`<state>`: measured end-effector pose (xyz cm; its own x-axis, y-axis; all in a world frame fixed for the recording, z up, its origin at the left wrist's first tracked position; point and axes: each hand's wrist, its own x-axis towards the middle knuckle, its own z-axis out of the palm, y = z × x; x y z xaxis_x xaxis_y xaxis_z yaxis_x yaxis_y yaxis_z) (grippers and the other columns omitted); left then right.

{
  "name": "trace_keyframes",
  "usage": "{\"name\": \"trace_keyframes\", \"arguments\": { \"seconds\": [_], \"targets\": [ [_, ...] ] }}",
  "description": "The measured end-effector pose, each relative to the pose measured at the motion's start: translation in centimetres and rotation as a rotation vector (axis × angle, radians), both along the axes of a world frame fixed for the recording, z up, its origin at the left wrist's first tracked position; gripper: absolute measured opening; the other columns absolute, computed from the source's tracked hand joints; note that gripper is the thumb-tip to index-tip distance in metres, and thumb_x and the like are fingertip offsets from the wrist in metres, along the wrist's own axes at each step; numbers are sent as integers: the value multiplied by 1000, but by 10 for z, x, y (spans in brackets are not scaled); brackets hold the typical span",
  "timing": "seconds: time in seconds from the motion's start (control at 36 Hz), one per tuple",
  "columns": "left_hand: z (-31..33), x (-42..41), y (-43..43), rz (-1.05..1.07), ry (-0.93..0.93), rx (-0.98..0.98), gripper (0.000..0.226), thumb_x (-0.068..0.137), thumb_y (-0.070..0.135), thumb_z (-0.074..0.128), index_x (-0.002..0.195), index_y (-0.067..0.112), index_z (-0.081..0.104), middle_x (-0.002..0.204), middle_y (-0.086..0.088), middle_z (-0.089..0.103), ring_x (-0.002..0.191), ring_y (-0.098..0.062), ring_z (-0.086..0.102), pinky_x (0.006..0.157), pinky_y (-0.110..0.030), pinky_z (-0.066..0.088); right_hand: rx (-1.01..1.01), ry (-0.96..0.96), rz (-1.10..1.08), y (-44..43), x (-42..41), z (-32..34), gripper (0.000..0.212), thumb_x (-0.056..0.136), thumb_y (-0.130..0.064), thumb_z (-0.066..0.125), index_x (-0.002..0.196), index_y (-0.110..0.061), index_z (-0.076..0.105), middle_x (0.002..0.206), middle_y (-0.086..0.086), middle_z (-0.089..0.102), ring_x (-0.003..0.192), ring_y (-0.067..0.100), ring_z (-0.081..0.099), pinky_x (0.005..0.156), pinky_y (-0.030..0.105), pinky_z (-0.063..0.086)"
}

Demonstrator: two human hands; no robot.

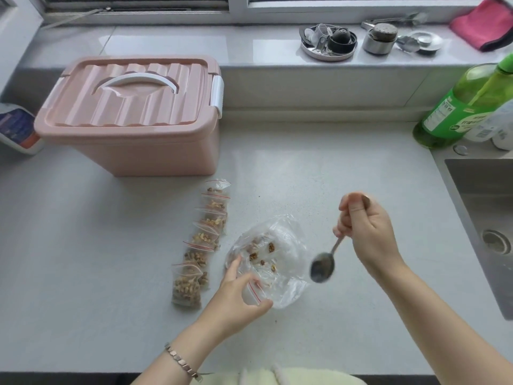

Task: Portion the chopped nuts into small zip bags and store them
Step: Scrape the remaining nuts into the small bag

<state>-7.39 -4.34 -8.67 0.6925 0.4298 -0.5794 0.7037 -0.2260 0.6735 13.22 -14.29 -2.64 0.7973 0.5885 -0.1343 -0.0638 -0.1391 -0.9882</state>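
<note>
My left hand pinches a small zip bag with a red seal line, held over the near edge of a large clear plastic bag. A few chopped nut pieces lie inside the large bag. My right hand grips the handle of a metal spoon, its bowl hanging just right of the large bag. Several small zip bags filled with nuts lie in a row to the left of the large bag.
A pink storage box with a shut lid and white handle stands at the back left. A sink is at the right edge. Green and white bottles stand at the back right. Metal kitchen items and a pink cloth sit on the windowsill.
</note>
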Motion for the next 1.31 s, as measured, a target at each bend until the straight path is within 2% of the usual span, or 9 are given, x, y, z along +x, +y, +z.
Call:
{"name": "trace_keyframes", "arguments": {
  "seconds": [0.11,0.17,0.31,0.44,0.58,0.64,0.72,1.08,1.31],
  "targets": [
    [-2,-1,1,-7,9,-6,27,77,45,66,98,34,53,154,15,-8,143,-10,9,105,-25,23,-620,-181,248,7,6,-39,25,92,-36,51,90,-14,63,74,-1,56,70,15,51,62,26,34],
    [-4,-2,2,-16,9,-3,26,77,45,66,97,35,53,154,16,-10,143,-10,8,107,-26,22,-821,-145,391,6,-1,-54,49,81,-44,65,117,-11,58,105,5,61,93,17,55,75,24,37],
    [-12,-6,4,-3,-9,27,23,76,48,66,92,37,53,152,21,-12,143,-6,5,107,-27,23,-874,16,419,7,-14,-72,84,70,-38,78,138,-7,40,136,3,51,116,16,53,85,19,39],
    [-22,-10,1,6,-18,-5,21,75,48,67,87,39,52,151,25,-14,143,-9,-5,116,-42,18,-888,93,442,10,-20,-80,36,76,-23,75,102,-7,57,145,-8,39,88,6,53,55,13,36],
    [-24,-9,3,67,-61,-54,23,74,45,70,90,37,55,150,27,-9,141,-1,2,112,-29,18,-851,140,441,8,-17,-74,23,82,-18,62,98,-2,58,139,-15,42,67,14,52,55,18,35],
    [-22,-7,4,86,-79,-75,22,74,42,71,88,36,56,151,25,-7,140,-1,5,108,-25,18,-810,115,453,8,-14,-59,4,83,-15,57,84,-12,58,102,-19,52,60,13,53,52,16,30],
    [-20,-3,4,88,-101,-82,22,74,40,71,90,36,57,153,21,-4,138,1,8,103,-19,17,-681,37,431,13,-11,-34,42,76,-9,59,54,-22,25,57,-10,21,48,10,17,45,22,13],
    [-3,8,15,-85,-117,215,23,78,41,65,93,25,57,154,14,-3,143,-10,-2,110,-24,12,-889,-238,344,10,-5,-6,43,81,-20,57,54,-19,23,50,-7,24,45,12,24,45,24,17],
    [8,22,16,-648,-78,383,18,78,40,59,84,28,47,153,23,4,137,-18,-32,110,-48,-20,-887,65,355,3,-3,-10,27,76,-11,51,65,-18,28,63,3,38,44,14,29,43,21,16]
  ]
}}
